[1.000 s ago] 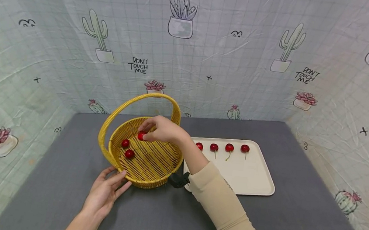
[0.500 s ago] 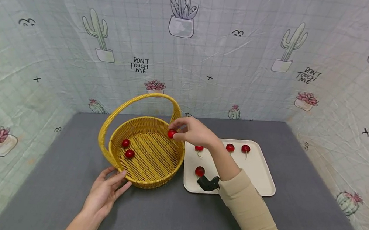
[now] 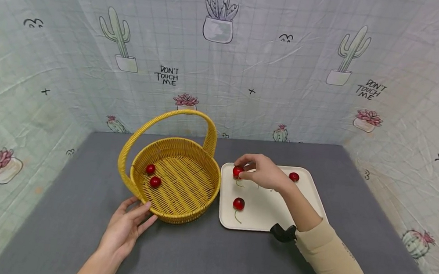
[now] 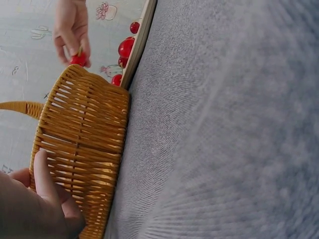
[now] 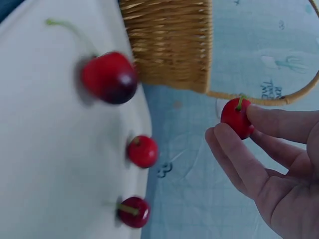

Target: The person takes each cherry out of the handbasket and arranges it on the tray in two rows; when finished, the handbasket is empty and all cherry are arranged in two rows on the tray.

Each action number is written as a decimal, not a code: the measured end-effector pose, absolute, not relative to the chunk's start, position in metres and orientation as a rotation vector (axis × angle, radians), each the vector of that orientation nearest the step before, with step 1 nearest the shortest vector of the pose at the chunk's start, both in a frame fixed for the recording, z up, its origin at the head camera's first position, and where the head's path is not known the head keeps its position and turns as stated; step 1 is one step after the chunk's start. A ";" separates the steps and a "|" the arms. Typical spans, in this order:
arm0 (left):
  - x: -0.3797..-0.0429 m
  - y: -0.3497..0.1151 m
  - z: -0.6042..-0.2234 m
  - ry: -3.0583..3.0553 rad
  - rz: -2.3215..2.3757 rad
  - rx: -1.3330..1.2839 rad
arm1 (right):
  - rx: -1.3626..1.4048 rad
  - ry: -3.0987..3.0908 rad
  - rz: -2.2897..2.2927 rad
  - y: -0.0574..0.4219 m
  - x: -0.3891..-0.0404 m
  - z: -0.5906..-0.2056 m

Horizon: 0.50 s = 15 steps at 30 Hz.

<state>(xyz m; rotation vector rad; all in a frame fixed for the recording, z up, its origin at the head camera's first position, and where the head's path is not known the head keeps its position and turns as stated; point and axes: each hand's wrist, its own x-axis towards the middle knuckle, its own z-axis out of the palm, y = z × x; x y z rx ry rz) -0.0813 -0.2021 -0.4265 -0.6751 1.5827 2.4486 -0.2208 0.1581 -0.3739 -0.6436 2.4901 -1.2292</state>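
Note:
My right hand (image 3: pixel 261 172) pinches a red cherry (image 5: pixel 237 118) between thumb and fingertips, its green stem upward in the right wrist view. In the head view it is over the back left of the cream tray (image 3: pixel 259 213), overlapping another cherry lying there. My left hand (image 3: pixel 125 227) touches the front left of the yellow wicker basket (image 3: pixel 180 217); in the left wrist view, one extended finger (image 4: pixel 44 174) lies along its outer wall. Two cherries, one of them a dark red cherry (image 3: pixel 155 182), lie on the left of the basket floor.
Near the tray's front left lies a stemmed cherry (image 3: pixel 238 203), and another cherry (image 3: pixel 294 177) sits at its back right. My right hand partly hides the back row. The tall basket handle (image 3: pixel 166 116) arches overhead. Patterned cloth (image 3: pixel 250 60) hangs behind the grey table.
My right hand has come out of the basket with the cherry and moved right, over the tray. Two cherries stay in the basket. My left hand keeps its place on the basket.

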 end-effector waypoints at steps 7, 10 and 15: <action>-0.081 -0.202 -0.427 1.583 2.451 -0.683 | -0.590 2.525 -1.287 0.182 -0.210 -0.394; -0.082 -0.202 -0.428 1.581 2.455 -0.683 | -0.549 2.522 -1.324 0.189 -0.205 -0.401; -0.082 -0.202 -0.428 1.576 2.454 -0.694 | -0.510 2.538 -1.324 0.198 -0.198 -0.412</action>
